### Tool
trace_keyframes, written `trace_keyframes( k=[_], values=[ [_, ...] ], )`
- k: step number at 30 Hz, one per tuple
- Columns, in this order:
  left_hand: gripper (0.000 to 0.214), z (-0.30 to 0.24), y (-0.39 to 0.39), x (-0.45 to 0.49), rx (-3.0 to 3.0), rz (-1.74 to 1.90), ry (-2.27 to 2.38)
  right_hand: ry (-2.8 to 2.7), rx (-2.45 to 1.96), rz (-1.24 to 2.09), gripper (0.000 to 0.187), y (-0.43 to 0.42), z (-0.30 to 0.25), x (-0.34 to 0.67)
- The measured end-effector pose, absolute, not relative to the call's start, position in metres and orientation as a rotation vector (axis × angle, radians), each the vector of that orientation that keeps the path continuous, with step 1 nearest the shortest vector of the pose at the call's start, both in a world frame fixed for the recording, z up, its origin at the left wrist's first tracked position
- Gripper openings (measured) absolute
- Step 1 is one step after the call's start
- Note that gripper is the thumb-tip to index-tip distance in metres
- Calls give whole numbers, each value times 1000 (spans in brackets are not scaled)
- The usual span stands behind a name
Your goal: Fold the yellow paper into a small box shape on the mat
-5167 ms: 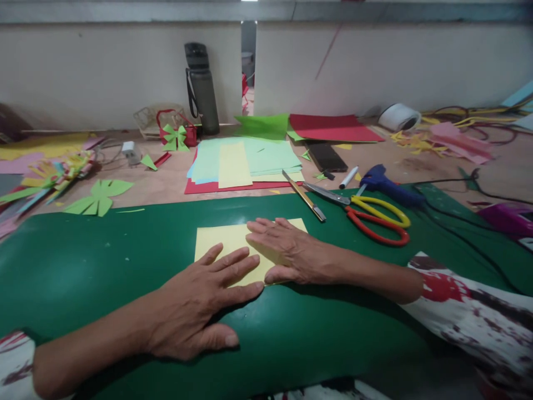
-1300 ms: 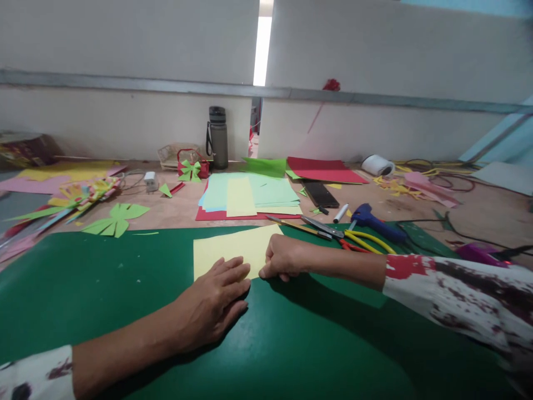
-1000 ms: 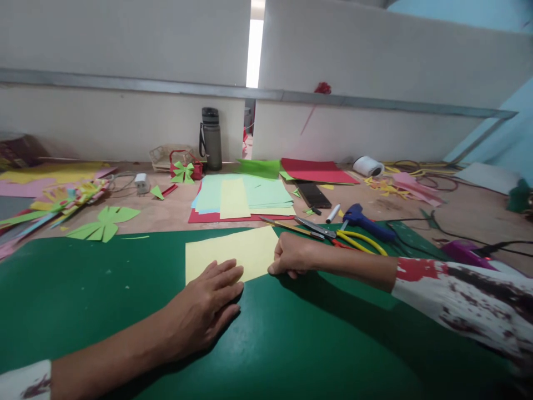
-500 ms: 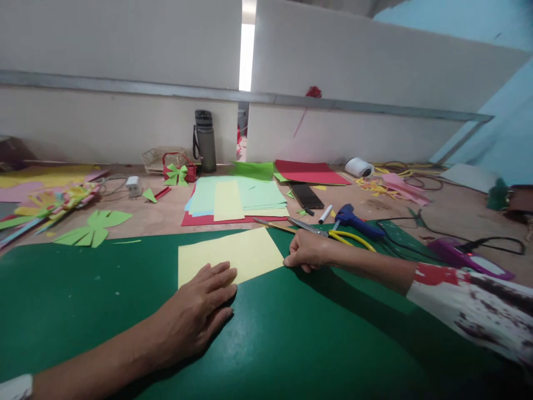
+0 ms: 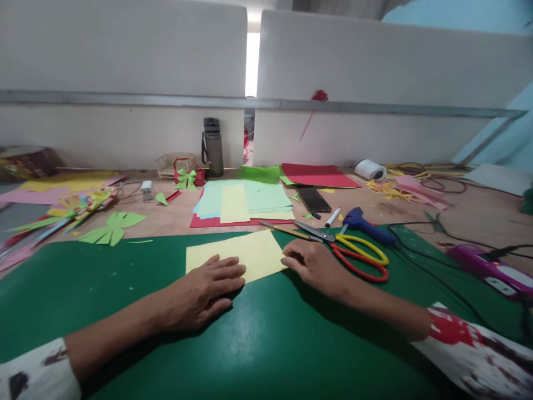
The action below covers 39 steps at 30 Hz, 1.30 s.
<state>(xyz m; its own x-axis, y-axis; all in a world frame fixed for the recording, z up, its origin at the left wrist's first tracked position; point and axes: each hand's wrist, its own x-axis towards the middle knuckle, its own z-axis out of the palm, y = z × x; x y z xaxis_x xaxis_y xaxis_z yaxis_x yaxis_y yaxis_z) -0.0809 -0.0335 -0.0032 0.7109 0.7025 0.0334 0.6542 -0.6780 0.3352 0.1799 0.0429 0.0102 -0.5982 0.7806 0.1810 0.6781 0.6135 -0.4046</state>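
A pale yellow sheet of paper (image 5: 258, 250) lies on the green mat (image 5: 266, 344), its right end slanted. My left hand (image 5: 204, 291) rests flat over the sheet's lower left part, fingers stretched out and hiding that edge. At the right corner, my right hand (image 5: 318, 266) is closed, thumb and forefinger pinching the paper. Scissors (image 5: 362, 247) with yellow and red handles lie just beyond my right hand, beside a pencil (image 5: 287, 230). The hand covers part of the scissors.
Behind the mat are stacked coloured sheets (image 5: 266, 200), a phone (image 5: 313, 198), a white marker (image 5: 333, 217) and a bottle (image 5: 214, 150). On the right lie a blue glue gun (image 5: 368, 226) and a purple power strip (image 5: 491, 269) with cords. Green paper cutouts (image 5: 112, 228) lie left.
My right hand has turned and come slightly nearer, still at the paper's right corner, uncovering the red scissor handle. My left hand stays flat on the sheet. The view has shifted slightly.
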Motion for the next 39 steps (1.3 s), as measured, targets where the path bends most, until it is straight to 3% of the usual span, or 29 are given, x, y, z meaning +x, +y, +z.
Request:
trace_keyframes(
  k=[7,13,16,20,25,39],
  values=[
    [32,3,-24,-88,2767,182,1055,-2591,-1022,613,23,31,9,180],
    [53,10,-20,-95,2831,98,1101,-2630,-973,814,24,24,19,181],
    [37,14,-22,-88,2694,217,1190,-2669,-894,907,23,22,23,176],
    [23,16,-23,-69,2227,394,1620,-2702,-873,775,19,24,18,162],
    [26,15,-7,-55,1642,182,1676,-2777,-1009,642,17,32,6,147],
    [34,16,20,-53,1433,-77,1684,-2780,-912,517,13,28,-7,151]
  ],
)
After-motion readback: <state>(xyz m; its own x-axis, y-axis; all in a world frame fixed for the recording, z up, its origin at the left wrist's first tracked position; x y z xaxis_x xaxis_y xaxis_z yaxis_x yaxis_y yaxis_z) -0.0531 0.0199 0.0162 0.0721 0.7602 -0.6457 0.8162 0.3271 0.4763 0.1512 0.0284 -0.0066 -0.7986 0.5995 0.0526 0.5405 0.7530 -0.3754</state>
